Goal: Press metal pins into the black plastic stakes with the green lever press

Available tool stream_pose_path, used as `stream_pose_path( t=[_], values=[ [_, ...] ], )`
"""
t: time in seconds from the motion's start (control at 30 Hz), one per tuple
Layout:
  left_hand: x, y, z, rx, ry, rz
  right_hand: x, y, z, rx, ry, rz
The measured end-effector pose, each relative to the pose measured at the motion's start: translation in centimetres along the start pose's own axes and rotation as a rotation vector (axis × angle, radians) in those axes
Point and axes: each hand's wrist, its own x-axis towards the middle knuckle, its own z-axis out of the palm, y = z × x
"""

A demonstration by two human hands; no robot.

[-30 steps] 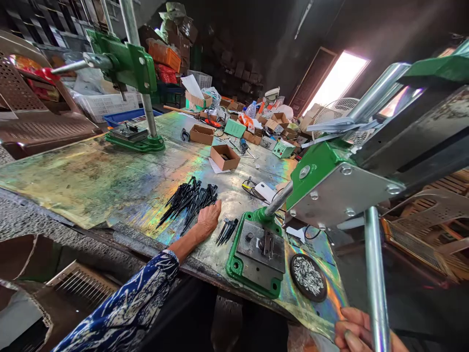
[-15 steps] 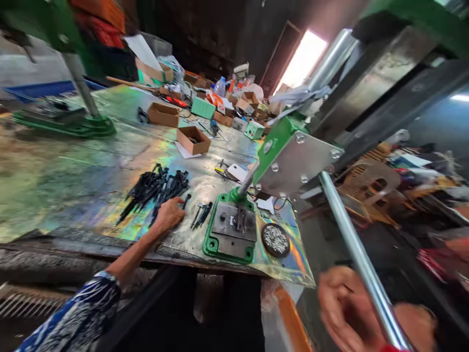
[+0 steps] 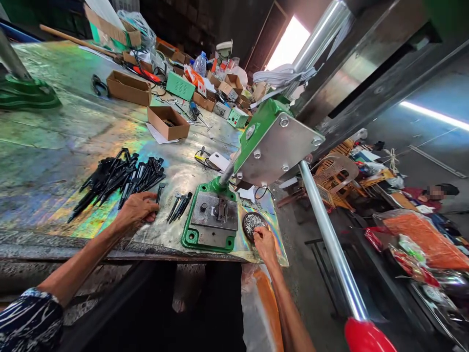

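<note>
On the iridescent metal workbench (image 3: 54,146), a green hand press (image 3: 214,225) stood between the hands. The left hand (image 3: 137,210) lay spread beside black plastic spikes (image 3: 117,178); the right hand (image 3: 264,243) gathered its fingers at a round dish (image 3: 249,226) of small metal pieces, any pinch hidden.

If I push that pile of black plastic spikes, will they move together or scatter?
The black plastic spikes look light and stiff: thin, straight and loosely crossed, so they will probably slide apart rather than move as one. The metal tabletop seems smooth, which should help them skid. Their slim shafts may roll, and tips could snag.
</note>
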Motion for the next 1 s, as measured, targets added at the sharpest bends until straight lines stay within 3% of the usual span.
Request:
stream_pose_path(
  t=[0.1,0.17,0.5,0.73,1.0],
  values=[
    [-0.6,-0.7,0.1,-0.265,-0.103,-0.037,0.2,-0.1,0.7,-0.179,0.007,-0.01],
    [-1.0,-1.0,0.0,-0.327,-0.085,-0.02,0.3,-0.2,1.1,-0.276,0.019,-0.003],
    [-1.9,-1.8,-0.2,-0.242,-0.094,0.126,0.1,-1.0,2.0,-0.559,0.06,-0.015],
    [-1.9,-2.3,0.0,-0.232,-0.074,0.131,0.2,-0.7,1.8,-0.551,0.055,-0.022],
    [-2.3,-2.1,-0.1,-0.215,-0.068,0.129,0.5,0.9,1.8,-0.355,0.104,-0.028]
  ],
)
